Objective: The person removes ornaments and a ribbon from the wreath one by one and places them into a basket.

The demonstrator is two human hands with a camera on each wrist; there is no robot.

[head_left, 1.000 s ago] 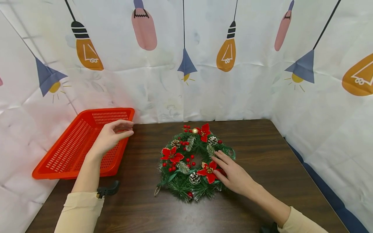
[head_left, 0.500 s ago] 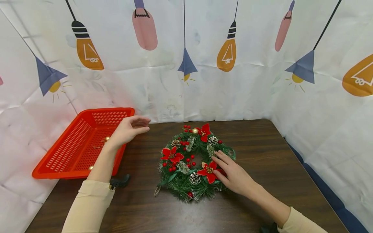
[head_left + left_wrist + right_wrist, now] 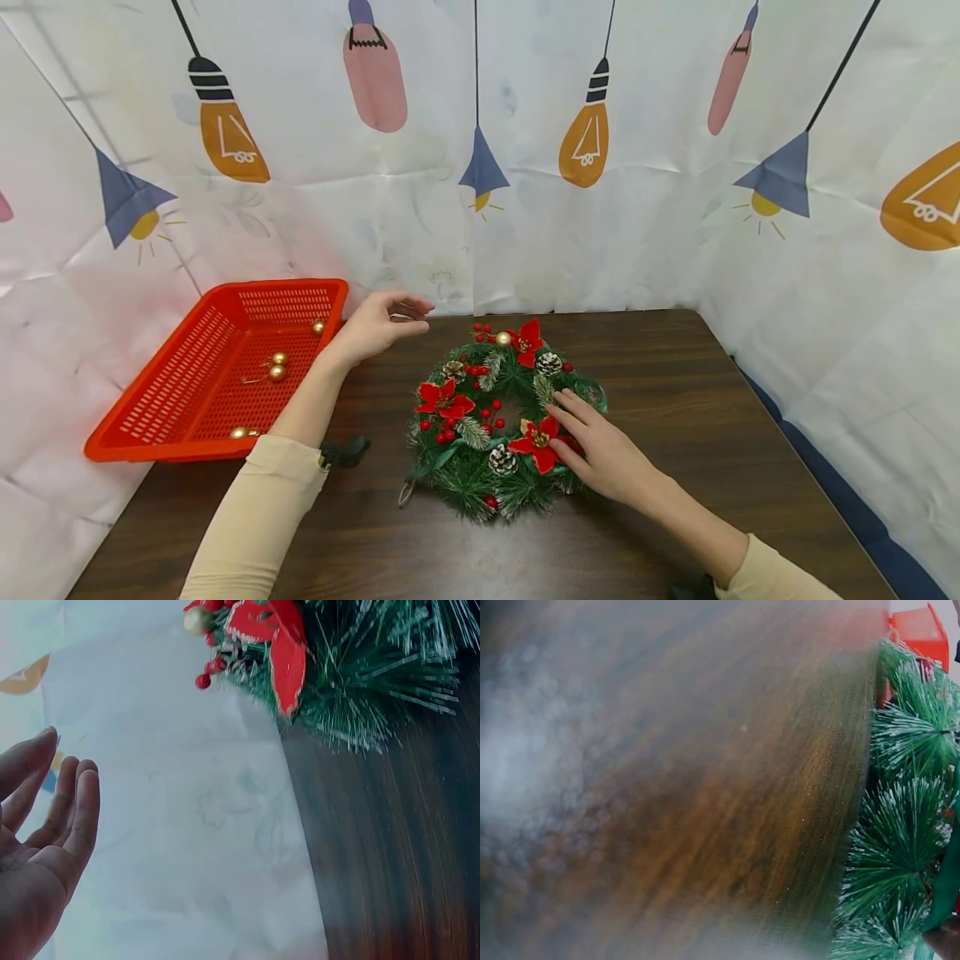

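Note:
A green Christmas wreath [image 3: 457,479] lies on the table, dressed with red poinsettias, berries, frosted pinecones and a gold bauble [image 3: 503,339]. My right hand [image 3: 603,446] rests on its right side, fingers fairly straight across the lower right poinsettia [image 3: 536,446]. In the right wrist view only the wreath's needles [image 3: 904,832] and a bit of a fingertip [image 3: 946,937] show. My left hand [image 3: 382,321] hovers between the basket and the wreath, thumb and fingers loosely bent and apart. Nothing shows between them in the left wrist view, where the hand [image 3: 49,840] is beside the wreath.
A red plastic basket [image 3: 172,375] stands at the back left, with several gold baubles [image 3: 277,372] on wire stems inside. The dark wooden table [image 3: 675,375] ends at a white printed curtain [image 3: 420,233] behind and to the right.
My left hand has moved right from over the basket toward the wreath, uncovering the baubles inside. My right hand and the wreath stay where they were.

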